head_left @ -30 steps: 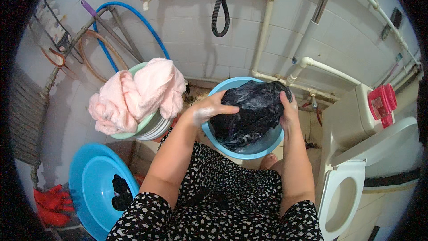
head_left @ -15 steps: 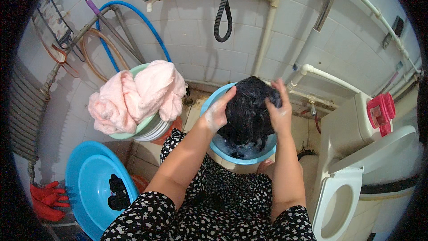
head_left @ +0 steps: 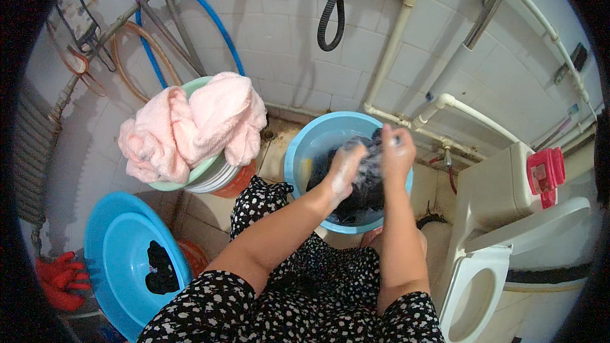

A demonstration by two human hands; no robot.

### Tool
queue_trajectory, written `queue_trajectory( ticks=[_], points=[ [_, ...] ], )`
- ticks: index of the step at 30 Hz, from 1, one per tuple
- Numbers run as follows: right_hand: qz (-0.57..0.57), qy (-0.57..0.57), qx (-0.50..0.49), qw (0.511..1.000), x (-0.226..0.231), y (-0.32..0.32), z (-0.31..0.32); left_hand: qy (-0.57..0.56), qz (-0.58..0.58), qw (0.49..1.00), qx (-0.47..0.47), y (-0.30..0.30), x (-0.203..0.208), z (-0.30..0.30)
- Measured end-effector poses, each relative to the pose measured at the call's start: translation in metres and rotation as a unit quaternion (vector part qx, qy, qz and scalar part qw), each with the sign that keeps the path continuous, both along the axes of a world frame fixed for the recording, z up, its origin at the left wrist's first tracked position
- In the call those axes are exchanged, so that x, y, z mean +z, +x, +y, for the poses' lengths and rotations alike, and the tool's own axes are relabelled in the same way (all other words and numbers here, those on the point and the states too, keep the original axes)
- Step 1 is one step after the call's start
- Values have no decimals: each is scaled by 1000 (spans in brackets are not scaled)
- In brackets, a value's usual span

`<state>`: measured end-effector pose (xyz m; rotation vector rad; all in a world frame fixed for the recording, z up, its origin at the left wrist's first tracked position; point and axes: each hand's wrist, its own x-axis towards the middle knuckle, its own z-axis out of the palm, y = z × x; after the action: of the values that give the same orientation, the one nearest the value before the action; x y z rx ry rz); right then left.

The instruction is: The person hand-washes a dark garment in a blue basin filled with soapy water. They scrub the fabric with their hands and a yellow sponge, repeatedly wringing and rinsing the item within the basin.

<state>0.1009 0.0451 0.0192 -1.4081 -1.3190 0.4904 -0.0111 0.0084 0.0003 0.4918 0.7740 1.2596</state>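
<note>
A black cloth garment [head_left: 356,203] lies wet in a light blue basin [head_left: 302,126] of water in front of me. Over the basin's middle, my left hand [head_left: 346,168] is closed on a bunch of the garment, streaked with white suds and smeared by motion. Close beside it on the right, my right hand [head_left: 398,151] has its fingers curled round another fold, with a dark tip poking up above them. Foamy, blurred cloth stretches between the two hands. A small yellow thing, too unclear to name, shows at the basin's left inner side.
To the left, a pink towel [head_left: 197,127] overhangs a pale green basin on stacked buckets. A larger blue basin [head_left: 121,235] nearer me holds a black cloth piece [head_left: 161,269]; red gloves [head_left: 62,279] hang beside it. At right stands a white toilet [head_left: 476,286]. Pipes [head_left: 394,44] line the tiled wall.
The black garment was lifted in a bundle between my spread hands; now most of it is lower in the basin. My hands have come closer together and closed on it.
</note>
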Motion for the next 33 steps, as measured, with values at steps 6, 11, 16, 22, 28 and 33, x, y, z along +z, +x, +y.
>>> queue_trajectory(
  ticks=[6,11,16,22,28,33],
  points=[
    [566,-249,192,762,15,-9,-19,-64,-134,986,-72,-25,27,7],
    [589,-228,194,750,-18,1,-16,-99,-141,978,-117,-24,32,8],
    [-7,53,130,990,21,-43,-57,-84,-122,989,-1,-30,9,18],
    [-213,105,73,969,4,-34,-19,54,-55,997,-18,-12,12,-2],
    [-175,135,195,956,8,-51,-55,35,-232,971,40,-20,1,-5],
    [-164,54,86,981,2,-27,-11,36,-3,998,57,-1,11,0]
  ],
)
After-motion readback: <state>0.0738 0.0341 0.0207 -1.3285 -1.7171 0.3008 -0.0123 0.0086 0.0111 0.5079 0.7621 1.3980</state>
